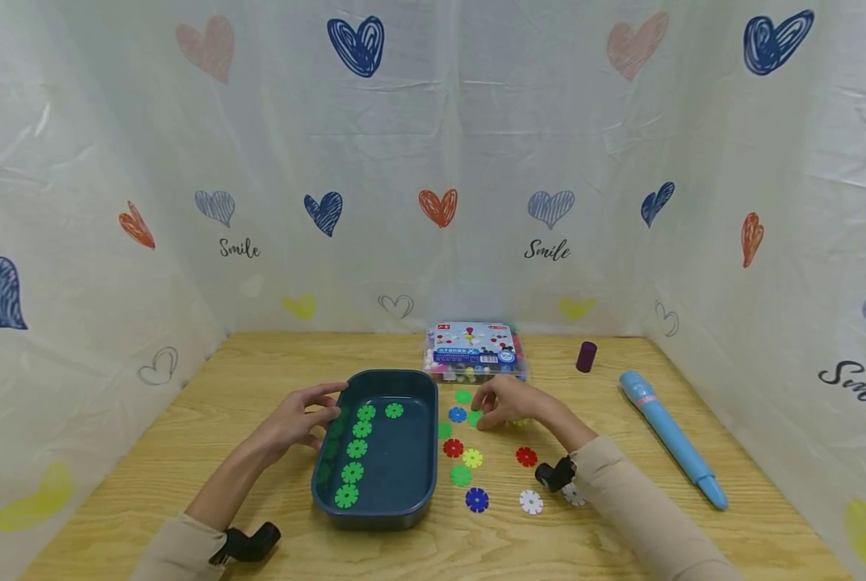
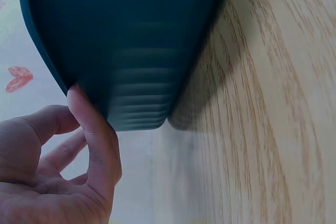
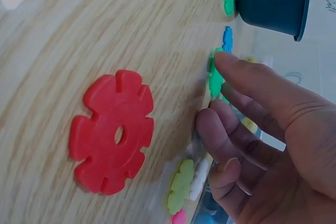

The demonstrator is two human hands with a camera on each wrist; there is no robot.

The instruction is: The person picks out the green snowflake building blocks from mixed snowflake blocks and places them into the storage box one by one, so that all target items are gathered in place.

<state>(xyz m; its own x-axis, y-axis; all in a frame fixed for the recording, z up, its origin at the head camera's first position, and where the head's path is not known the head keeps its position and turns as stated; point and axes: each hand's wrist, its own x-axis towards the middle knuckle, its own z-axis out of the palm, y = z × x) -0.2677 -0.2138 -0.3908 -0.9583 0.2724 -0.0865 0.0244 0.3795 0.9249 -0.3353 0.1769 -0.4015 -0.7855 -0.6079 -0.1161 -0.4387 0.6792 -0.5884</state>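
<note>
At the left side of a dark blue-green plastic tray (image 1: pixel 378 518), my left hand (image 1: pixel 294 415) touches the rim with its fingertips; the left wrist view shows one digit (image 2: pixel 97 140) against the tray's outer wall (image 2: pixel 126 40). Several green flower-shaped discs (image 1: pixel 357 449) lie inside the tray, most in a row along its left. To the right of the tray, my right hand (image 1: pixel 508 401) has its thumb and a finger at the edges of a green flower disc (image 3: pixel 215 77), pinching it close to the tabletop. A blue disc (image 3: pixel 227 39) lies just beyond it.
Red (image 1: pixel 453 448), yellow (image 1: pixel 472 458), white (image 1: pixel 530 502) and dark blue (image 1: pixel 477 500) discs are scattered right of the tray. Behind them stands a clear box of parts (image 1: pixel 476 351). A purple cylinder (image 1: pixel 586 357) and a light blue microphone-shaped stick (image 1: pixel 672 440) lie at the right.
</note>
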